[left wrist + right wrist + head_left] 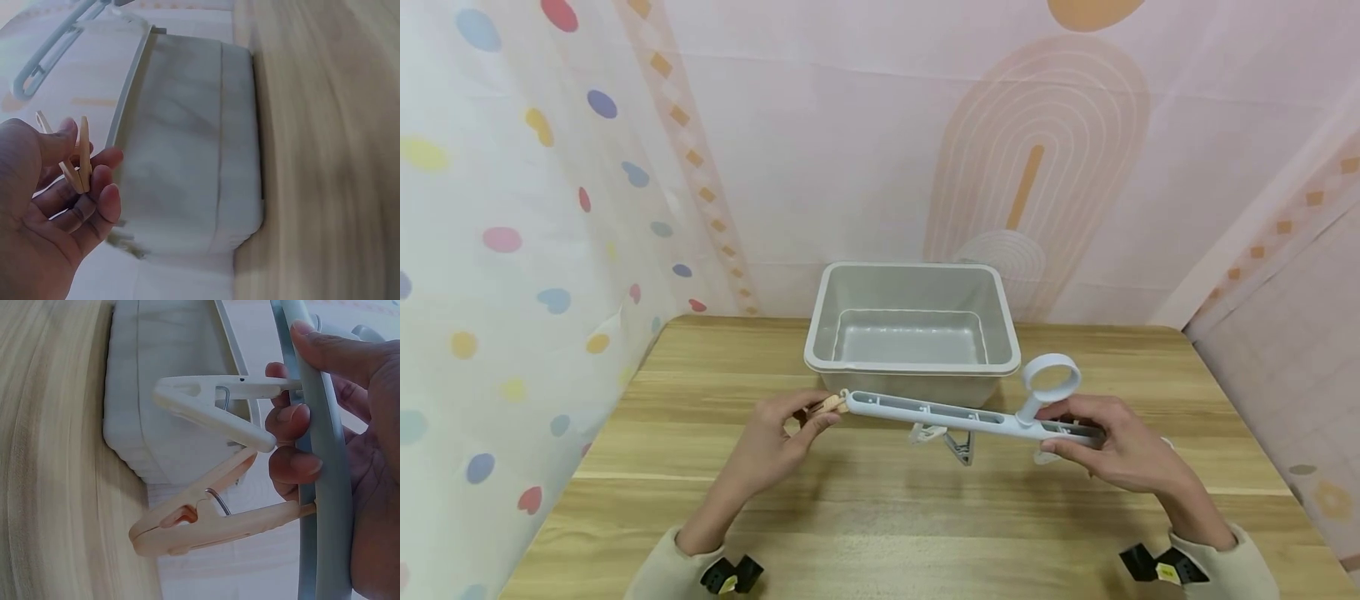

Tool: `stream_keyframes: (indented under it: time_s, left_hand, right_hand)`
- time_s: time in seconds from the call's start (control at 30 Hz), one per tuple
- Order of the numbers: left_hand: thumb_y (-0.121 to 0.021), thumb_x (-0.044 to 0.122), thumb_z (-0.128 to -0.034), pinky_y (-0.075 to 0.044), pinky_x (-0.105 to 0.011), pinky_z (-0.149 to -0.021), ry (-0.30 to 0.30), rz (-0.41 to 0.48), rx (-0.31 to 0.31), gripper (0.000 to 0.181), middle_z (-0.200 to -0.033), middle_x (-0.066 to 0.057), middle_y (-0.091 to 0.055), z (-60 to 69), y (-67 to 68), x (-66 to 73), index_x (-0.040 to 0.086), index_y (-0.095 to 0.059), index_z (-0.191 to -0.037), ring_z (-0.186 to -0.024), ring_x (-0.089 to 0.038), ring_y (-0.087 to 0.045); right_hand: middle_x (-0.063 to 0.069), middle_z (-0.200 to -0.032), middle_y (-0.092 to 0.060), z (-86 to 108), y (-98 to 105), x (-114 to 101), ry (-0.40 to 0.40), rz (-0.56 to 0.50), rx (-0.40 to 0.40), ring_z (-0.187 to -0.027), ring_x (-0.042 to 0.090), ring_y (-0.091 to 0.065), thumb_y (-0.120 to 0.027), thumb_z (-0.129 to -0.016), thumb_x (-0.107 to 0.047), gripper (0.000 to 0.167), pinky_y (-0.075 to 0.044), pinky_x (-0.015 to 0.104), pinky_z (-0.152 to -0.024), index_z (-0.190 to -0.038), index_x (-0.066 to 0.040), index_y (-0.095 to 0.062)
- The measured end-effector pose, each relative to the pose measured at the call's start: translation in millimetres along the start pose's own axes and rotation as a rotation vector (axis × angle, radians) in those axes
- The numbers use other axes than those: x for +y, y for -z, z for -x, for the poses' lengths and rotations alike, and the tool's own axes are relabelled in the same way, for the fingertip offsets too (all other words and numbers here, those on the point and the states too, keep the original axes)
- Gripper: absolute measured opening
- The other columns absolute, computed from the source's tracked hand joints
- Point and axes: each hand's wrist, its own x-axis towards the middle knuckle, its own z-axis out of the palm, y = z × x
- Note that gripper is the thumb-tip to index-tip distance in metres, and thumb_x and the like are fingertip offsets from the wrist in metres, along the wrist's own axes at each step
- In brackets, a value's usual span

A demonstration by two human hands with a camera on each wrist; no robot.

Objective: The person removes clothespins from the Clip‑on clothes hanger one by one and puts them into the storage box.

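Note:
A pale blue hanger bar [940, 413] with a ring on top is held level above the table, in front of the bin. My right hand [1120, 446] grips its right end, thumb in front and fingers behind. From the bar hang a white clip [212, 409], a peach clip [219, 528] and a grey clip [960, 448]. At the bar's left end, my left hand [778, 442] pinches a light orange clip [829, 405] between thumb and fingers. The left wrist view shows that clip [82, 159] at the fingertips, apart from the bar's visible part.
Behind the bar, a grey rectangular bin [913, 379] stands at the back of the wooden table [880, 533], with nothing seen inside. A patterned cloth [820, 150] hangs behind and at the left of the table.

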Motion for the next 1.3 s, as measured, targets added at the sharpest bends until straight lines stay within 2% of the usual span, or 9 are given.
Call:
stream_keyframes:
  time_s: [0.2, 0.33, 0.43, 0.6, 0.83, 1.1, 1.3]
  left_hand:
    - [-0.079, 0.002, -0.0869, -0.055, -0.023, -0.064, 0.058, -0.036, -0.003, 0.018, -0.082, 0.005, -0.072, -9.2, 8.9, 1.3, 0.01, -0.076, -0.103, -0.072, -0.002, -0.061]
    - [-0.079, 0.002, -0.0869, -0.056, -0.024, -0.065, 0.067, -0.042, 0.009, 0.02, -0.081, 0.003, -0.072, -18.4, 13.9, 0.3, 0.01, -0.077, -0.105, -0.071, -0.003, -0.061]
    - [-0.079, 0.001, -0.0871, -0.056, -0.024, -0.064, 0.054, -0.042, 0.02, 0.02, -0.081, 0.0, -0.074, -25.6, 17.3, -1.2, 0.009, -0.077, -0.105, -0.07, -0.004, -0.062]
    - [-0.079, 0.002, -0.0878, -0.055, -0.023, -0.062, 0.037, -0.061, 0.037, 0.018, -0.082, -0.001, -0.075, -36.5, 20.8, -3.1, 0.006, -0.077, -0.105, -0.068, -0.003, -0.062]
    - [-0.078, 0.004, -0.089, -0.054, -0.023, -0.062, 0.017, -0.074, 0.04, 0.016, -0.084, -0.002, -0.075, -54.0, 23.4, -5.0, 0.005, -0.077, -0.104, -0.067, -0.004, -0.06]
    - [-0.078, 0.01, -0.0914, -0.053, -0.022, -0.06, 0.008, -0.101, 0.002, 0.012, -0.081, 0.001, -0.074, -74.2, 29.3, -4.4, 0.008, -0.078, -0.103, -0.065, -0.006, -0.058]
    - [-0.077, 0.008, -0.0916, -0.053, -0.026, -0.058, -0.006, -0.118, -0.035, 0.016, -0.08, -0.005, -0.074, -86.0, 33.5, -5.9, 0.003, -0.077, -0.107, -0.063, -0.009, -0.058]
  right_hand:
    - [0.0, -0.097, -0.072, 0.8, 0.1, 1.8, 0.037, 0.031, -0.001, -0.078, 0.006, -0.065, -0.079, -0.084, 0.005, 0.038, -0.053, 0.022, -0.067, -0.114, -0.017, -0.07]
    - [0.001, -0.096, -0.073, 0.7, 0.8, 1.6, 0.0, 0.04, -0.008, -0.078, 0.005, -0.065, -0.079, -0.086, 0.002, 0.036, -0.054, 0.022, -0.068, -0.114, -0.02, -0.071]
    - [0.002, -0.095, -0.074, 0.3, 0.8, 1.9, -0.01, 0.042, -0.011, -0.079, 0.004, -0.065, -0.079, -0.086, 0.001, 0.036, -0.054, 0.022, -0.068, -0.114, -0.021, -0.071]
    - [0.0, -0.096, -0.073, -0.2, -0.1, 2.1, 0.02, 0.052, -0.004, -0.079, 0.004, -0.065, -0.08, -0.085, 0.002, 0.037, -0.053, 0.021, -0.068, -0.114, -0.019, -0.071]
    - [-0.005, -0.098, -0.073, -0.8, 0.2, 3.2, -0.004, 0.071, -0.004, -0.08, 0.005, -0.065, -0.081, -0.085, -0.001, 0.036, -0.053, 0.021, -0.069, -0.113, -0.021, -0.071]
    - [-0.001, -0.098, -0.074, -1.7, 0.3, 3.4, 0.01, 0.051, -0.014, -0.08, 0.004, -0.066, -0.08, -0.086, 0.001, 0.036, -0.053, 0.02, -0.069, -0.115, -0.018, -0.071]
    - [-0.005, -0.098, -0.074, -1.4, -0.7, 4.9, 0.031, 0.052, -0.009, -0.08, 0.004, -0.065, -0.08, -0.085, 0.002, 0.037, -0.053, 0.019, -0.069, -0.115, -0.017, -0.072]
